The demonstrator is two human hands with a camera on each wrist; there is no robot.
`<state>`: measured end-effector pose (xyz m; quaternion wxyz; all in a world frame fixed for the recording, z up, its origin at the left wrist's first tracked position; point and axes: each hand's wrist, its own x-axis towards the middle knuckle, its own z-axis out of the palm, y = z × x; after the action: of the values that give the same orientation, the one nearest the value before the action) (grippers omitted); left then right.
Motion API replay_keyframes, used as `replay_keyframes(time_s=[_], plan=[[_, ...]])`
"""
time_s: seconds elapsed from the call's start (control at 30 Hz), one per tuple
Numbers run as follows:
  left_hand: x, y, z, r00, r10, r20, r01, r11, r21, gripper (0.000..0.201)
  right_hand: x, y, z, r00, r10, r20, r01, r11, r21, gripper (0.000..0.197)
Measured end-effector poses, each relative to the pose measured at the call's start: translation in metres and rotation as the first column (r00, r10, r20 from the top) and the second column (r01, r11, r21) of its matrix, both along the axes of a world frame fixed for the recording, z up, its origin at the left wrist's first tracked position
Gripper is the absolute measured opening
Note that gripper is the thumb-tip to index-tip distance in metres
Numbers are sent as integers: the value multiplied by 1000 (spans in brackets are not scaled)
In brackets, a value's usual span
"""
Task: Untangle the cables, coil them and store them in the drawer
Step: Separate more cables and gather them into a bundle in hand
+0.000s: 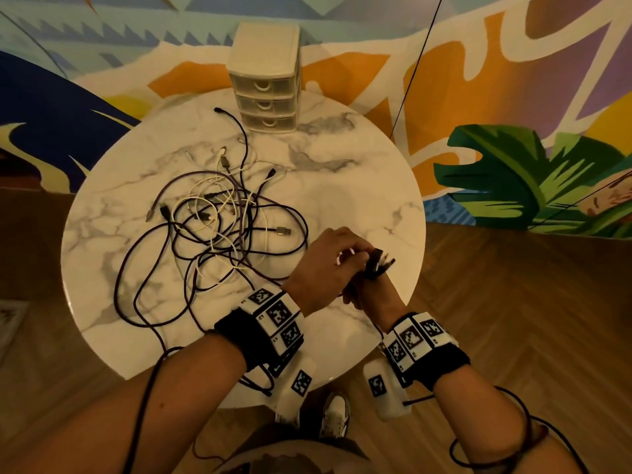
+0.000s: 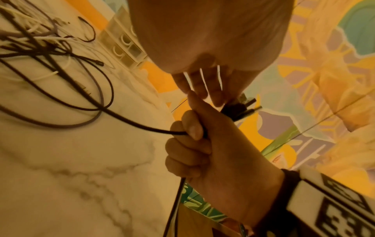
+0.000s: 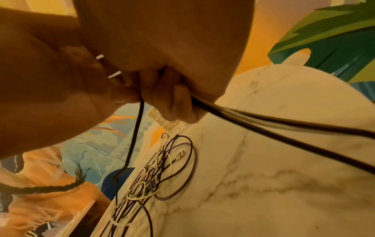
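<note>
Counter: one round white marble counter [image 1: 359, 186].
Cables: a tangle of dark, purple and white cables [image 1: 219, 227] lies on the counter's left half; the exact number cannot be told.
Drawer unit: one small white unit with three shut drawers [image 1: 266, 97] stands at the far edge.
Right hand [image 2: 213, 149]: fist curled round a dark cable [image 2: 142, 126], whose plug ends stick out above the fist.
Left hand [image 1: 325, 265]: fingers [image 2: 202, 85] bent over the right fist, pinching the plug ends [image 1: 379, 263].
</note>
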<state>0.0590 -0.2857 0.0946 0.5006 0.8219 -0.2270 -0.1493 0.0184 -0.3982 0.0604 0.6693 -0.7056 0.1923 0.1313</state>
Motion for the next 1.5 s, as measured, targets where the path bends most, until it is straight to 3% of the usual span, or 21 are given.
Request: replay_keyframes(time_s=[0.1,0.2,0.33,0.43,0.53,0.63,0.7,0.77,0.83,0.87,0.93,1.0,1.1,1.2,1.27,1.4,1.5], plan=[[-3,10,-13,990,111,-92,-113,993,-26,27,-2,-4,-8,996,-67,57,73,992,-106,59],[-18,23,-39,946,1,-324,56,985,166,20,1,-4,-11,959,-235,157,233,972,31,55],[-26,57,-71,964,-46,-263,166,875,455,22,-1,-4,3,928,-370,36,311,825,473,56],[-11,101,-76,992,-1,-128,73,824,562,24,0,-17,17,893,-450,8,360,725,588,56],[18,142,-62,993,116,28,-107,771,628,26,4,-33,23,825,-559,80,436,721,538,56],[42,146,-36,972,171,160,-233,612,756,43,5,-28,29,806,-546,229,453,817,356,61],[42,124,-10,956,142,256,-291,556,778,52,1,-10,38,881,-388,272,358,921,155,65],[32,88,17,940,60,336,-312,551,774,45,-2,10,42,973,-129,191,132,991,-2,72],[12,51,39,929,-89,360,-262,529,807,37,-2,24,44,992,60,107,-49,994,-101,80],[0,38,43,919,-173,355,-220,522,824,33,-1,27,43,995,64,83,-55,992,-112,79],[-21,24,42,904,-286,317,-111,560,821,27,1,25,43,996,-13,90,17,999,-44,57],[-31,24,31,932,-268,244,-21,632,775,31,1,17,42,987,-72,147,75,997,-14,44],[-26,40,6,969,-145,203,-44,701,711,41,-3,3,38,970,-128,206,143,988,-60,50],[-14,72,-17,949,-189,251,-72,645,760,47,-7,-11,37,951,-221,217,236,970,-48,53],[-11,88,-25,959,-211,190,-22,612,791,60,-10,-16,37,940,-256,226,275,960,-57,55],[-20,91,-45,979,-131,157,-8,742,670,78,-17,-24,38,923,-311,225,331,942,-54,56],[-43,77,-52,945,-277,172,27,593,805,60,-22,-30,44,920,-321,225,345,936,-77,56]])
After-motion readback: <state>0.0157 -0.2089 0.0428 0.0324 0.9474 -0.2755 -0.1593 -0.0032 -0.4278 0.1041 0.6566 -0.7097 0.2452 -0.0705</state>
